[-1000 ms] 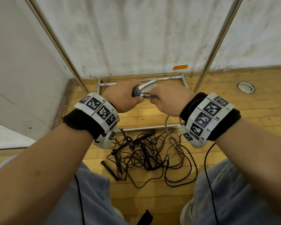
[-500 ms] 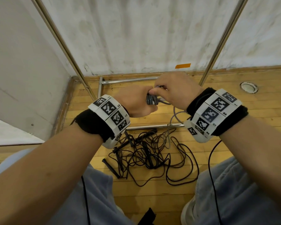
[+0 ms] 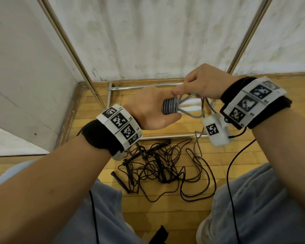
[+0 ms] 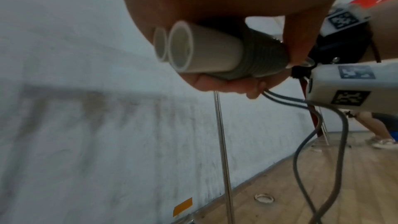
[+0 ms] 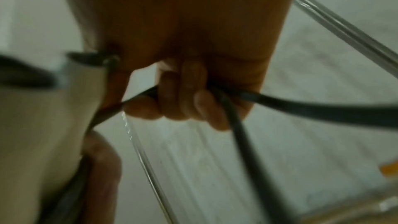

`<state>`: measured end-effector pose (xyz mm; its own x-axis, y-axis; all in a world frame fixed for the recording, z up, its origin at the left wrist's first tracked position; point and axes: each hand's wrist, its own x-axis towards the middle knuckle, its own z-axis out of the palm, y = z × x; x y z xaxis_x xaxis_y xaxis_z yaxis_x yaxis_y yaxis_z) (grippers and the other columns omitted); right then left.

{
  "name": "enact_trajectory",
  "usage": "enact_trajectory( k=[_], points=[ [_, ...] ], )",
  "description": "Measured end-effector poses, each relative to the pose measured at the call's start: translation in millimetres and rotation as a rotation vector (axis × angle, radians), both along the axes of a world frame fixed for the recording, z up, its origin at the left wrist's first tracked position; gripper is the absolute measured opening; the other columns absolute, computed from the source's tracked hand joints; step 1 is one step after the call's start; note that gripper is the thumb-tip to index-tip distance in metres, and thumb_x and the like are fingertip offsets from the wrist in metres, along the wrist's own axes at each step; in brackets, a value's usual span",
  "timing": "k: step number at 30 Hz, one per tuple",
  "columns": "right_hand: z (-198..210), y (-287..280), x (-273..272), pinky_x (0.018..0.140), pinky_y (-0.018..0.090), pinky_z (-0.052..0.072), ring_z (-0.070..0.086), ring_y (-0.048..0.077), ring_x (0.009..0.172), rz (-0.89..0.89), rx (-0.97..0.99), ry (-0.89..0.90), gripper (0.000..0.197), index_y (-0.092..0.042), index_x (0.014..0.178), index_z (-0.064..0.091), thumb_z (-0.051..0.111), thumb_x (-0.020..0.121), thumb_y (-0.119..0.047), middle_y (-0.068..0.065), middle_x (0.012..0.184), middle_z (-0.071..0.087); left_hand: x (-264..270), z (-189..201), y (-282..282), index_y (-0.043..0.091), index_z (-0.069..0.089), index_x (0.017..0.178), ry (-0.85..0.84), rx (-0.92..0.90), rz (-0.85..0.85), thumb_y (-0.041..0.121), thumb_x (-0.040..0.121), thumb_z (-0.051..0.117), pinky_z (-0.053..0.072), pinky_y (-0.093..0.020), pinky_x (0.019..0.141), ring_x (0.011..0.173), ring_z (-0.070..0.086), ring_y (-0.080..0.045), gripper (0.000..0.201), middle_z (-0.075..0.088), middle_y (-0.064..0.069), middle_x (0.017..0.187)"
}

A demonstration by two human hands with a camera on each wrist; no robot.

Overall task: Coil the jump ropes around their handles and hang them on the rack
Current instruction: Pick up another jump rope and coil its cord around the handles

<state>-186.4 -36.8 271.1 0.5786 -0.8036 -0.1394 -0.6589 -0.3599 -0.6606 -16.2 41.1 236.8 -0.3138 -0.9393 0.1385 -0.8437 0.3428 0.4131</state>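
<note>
My left hand [image 3: 148, 110] grips two white jump-rope handles [image 3: 189, 105] held side by side, with several turns of grey rope [image 3: 169, 106] coiled around them. In the left wrist view the hollow handles [image 4: 193, 48] stick out of the fist beside the grey coil [image 4: 262, 54]. My right hand [image 3: 201, 83] is just right of it and higher, its fingers [image 5: 183, 94] curled round the loose grey rope [image 5: 301, 106], which hangs down toward the floor [image 3: 197, 143]. The metal rack [image 3: 77, 55] stands against the wall behind both hands.
A tangle of black jump ropes [image 3: 158, 164] with black handles lies on the wooden floor between my knees. The rack's base bars [image 3: 165, 137] run across the floor. A round floor fitting [image 4: 263, 198] sits near the wall, and another person's legs [image 4: 374, 125] are far right.
My right hand has swung up and to the right with the grey rope, laying more turns on the handles. The left hand has turned, showing the coil and white handles.
</note>
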Motion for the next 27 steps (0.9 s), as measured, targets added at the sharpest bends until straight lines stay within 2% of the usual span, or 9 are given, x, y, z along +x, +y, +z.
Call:
enact_trajectory(
  k=[2,3,6,8,10,12,16,20,27],
  points=[
    [-2,-3,-3,0.061,0.030,0.037,0.044,0.022,0.063,-0.009,0.106,-0.088,0.085,0.008,0.080,0.063,0.063,0.048,-0.072,0.021,0.067,0.048,0,7,4,0.023,0.059,0.081,0.060,-0.030,-0.019,0.052,0.075,0.058,0.036,-0.025,0.051,0.052,0.049,-0.008,0.029,0.049,0.009,0.056],
    [-4,-3,-3,0.064,0.032,0.039,0.047,0.025,0.067,-0.017,0.188,-0.178,0.083,0.010,0.082,0.064,0.064,0.053,-0.068,0.026,0.073,0.050,0,11,4,0.022,0.059,0.081,0.111,-0.043,-0.015,0.050,0.075,0.060,0.036,-0.024,0.050,0.052,0.049,-0.008,0.029,0.050,0.009,0.057],
    [-16,-1,1,0.044,0.023,0.035,0.045,0.016,0.049,-0.085,0.456,-0.489,0.034,-0.015,0.066,0.069,0.055,0.092,-0.031,0.005,0.064,0.055,3,17,4,0.022,0.059,0.089,0.303,-0.064,0.091,0.049,0.073,0.064,0.034,-0.019,0.048,0.051,0.049,-0.003,0.031,0.051,0.011,0.060],
    [-25,7,10,0.040,0.020,0.023,0.034,0.007,0.042,-0.134,0.486,-0.600,0.034,-0.016,0.071,0.059,0.039,0.099,-0.010,-0.006,0.052,0.046,3,19,2,0.022,0.055,0.088,0.405,-0.068,0.173,0.049,0.073,0.064,0.039,-0.026,0.048,0.051,0.050,-0.004,0.032,0.054,0.009,0.061],
    [-32,17,21,0.039,0.018,0.020,0.028,0.006,0.040,-0.176,0.429,-0.638,0.031,-0.016,0.071,0.049,0.037,0.100,-0.012,-0.008,0.046,0.040,3,21,0,0.017,0.054,0.092,0.478,-0.082,0.234,0.048,0.076,0.062,0.049,-0.041,0.052,0.057,0.058,-0.018,0.035,0.059,0.003,0.066],
    [-33,26,30,0.040,0.020,0.023,0.028,0.007,0.040,-0.188,0.281,-0.618,0.033,-0.017,0.071,0.049,0.037,0.101,-0.021,-0.004,0.050,0.040,6,22,-4,0.013,0.054,0.097,0.536,-0.097,0.307,0.048,0.078,0.061,0.052,-0.045,0.058,0.059,0.060,-0.023,0.041,0.062,-0.001,0.069],
    [-33,39,41,0.055,0.025,0.030,0.041,0.004,0.055,-0.082,-0.097,-0.368,0.033,-0.024,0.072,0.051,0.036,0.101,-0.024,-0.009,0.062,0.045,12,22,-11,0.017,0.053,0.099,0.639,-0.104,0.374,0.043,0.079,0.061,0.050,-0.042,0.056,0.055,0.054,-0.018,0.034,0.061,-0.001,0.068],
    [-33,41,42,0.052,0.014,0.028,0.042,0.004,0.059,-0.032,-0.163,-0.197,0.028,-0.016,0.078,0.055,0.038,0.100,-0.023,-0.009,0.062,0.044,16,20,-14,0.016,0.058,0.107,0.607,-0.095,0.377,0.041,0.079,0.060,0.049,-0.040,0.060,0.059,0.053,-0.017,0.038,0.057,0.006,0.069],
    [-35,31,30,0.051,0.011,0.031,0.041,0.002,0.054,-0.073,-0.147,-0.202,0.032,-0.015,0.076,0.059,0.039,0.099,-0.025,-0.011,0.058,0.043,24,11,-17,0.025,0.056,0.118,0.407,-0.110,0.370,0.045,0.077,0.061,0.051,-0.035,0.071,0.067,0.054,-0.012,0.046,0.055,0.015,0.072]
  ],
)
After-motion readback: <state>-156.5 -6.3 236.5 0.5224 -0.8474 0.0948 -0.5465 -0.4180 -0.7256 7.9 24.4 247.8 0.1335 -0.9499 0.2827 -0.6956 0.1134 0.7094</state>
